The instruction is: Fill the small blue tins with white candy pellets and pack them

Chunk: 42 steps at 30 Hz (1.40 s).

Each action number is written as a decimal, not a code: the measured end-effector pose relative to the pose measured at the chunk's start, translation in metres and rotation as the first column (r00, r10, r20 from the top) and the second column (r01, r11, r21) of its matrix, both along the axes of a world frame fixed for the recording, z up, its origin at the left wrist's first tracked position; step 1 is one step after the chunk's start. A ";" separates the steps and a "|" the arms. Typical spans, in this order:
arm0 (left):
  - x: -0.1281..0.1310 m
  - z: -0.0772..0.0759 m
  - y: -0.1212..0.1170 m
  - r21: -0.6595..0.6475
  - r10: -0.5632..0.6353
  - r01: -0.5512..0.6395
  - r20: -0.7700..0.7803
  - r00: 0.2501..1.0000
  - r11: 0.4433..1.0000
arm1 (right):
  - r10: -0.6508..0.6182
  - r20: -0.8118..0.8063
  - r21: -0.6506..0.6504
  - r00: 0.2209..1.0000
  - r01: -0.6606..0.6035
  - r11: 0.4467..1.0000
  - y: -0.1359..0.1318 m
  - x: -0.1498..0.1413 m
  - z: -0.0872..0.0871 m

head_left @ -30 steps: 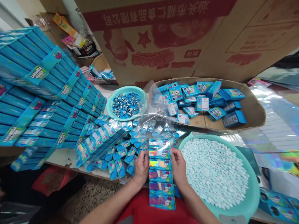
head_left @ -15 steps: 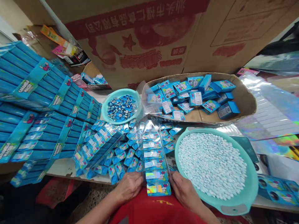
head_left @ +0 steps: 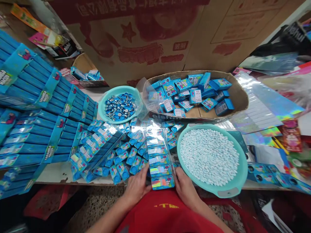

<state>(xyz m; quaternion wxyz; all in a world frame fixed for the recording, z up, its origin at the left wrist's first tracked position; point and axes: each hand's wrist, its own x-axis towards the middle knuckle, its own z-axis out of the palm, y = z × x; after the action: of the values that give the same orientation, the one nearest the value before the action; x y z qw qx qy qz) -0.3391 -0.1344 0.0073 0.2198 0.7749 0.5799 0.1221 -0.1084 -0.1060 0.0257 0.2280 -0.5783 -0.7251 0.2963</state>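
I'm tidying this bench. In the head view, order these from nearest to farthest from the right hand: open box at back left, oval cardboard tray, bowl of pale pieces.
From the right hand:
1. Bowl of pale pieces, just to its right
2. Oval cardboard tray, ahead of it
3. Open box, back left

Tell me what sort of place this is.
Probably a small candy-packing workspace: pale, candy-like pieces fill a basin, blue packs labelled CARAMELO stand stacked at left, and a cardboard tray holds loose blue boxes.

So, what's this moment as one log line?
left hand: left side of bagged blue packs; right hand: their right side; nearby: basin of pale pieces
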 end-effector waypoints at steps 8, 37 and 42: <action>0.015 -0.014 -0.014 0.287 0.039 -0.088 0.173 0.984 0.954 | -0.071 -0.051 -0.054 0.996 0.068 0.996 0.000 -0.005 0.011; 0.048 -0.019 0.010 0.409 0.314 -0.357 0.170 0.934 0.840 | 0.209 0.105 0.021 0.972 -0.213 0.977 0.013 0.003 0.013; 0.026 -0.020 0.015 0.392 0.347 -0.411 0.226 0.910 0.823 | 0.280 0.108 -0.092 0.954 -0.271 0.958 0.010 -0.009 0.025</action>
<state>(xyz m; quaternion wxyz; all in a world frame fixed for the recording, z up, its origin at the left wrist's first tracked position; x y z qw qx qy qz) -0.3129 -0.1197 -0.0127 0.0558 0.6619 0.6635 0.3442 -0.1177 -0.0957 0.0509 0.1185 -0.4964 -0.7993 0.3173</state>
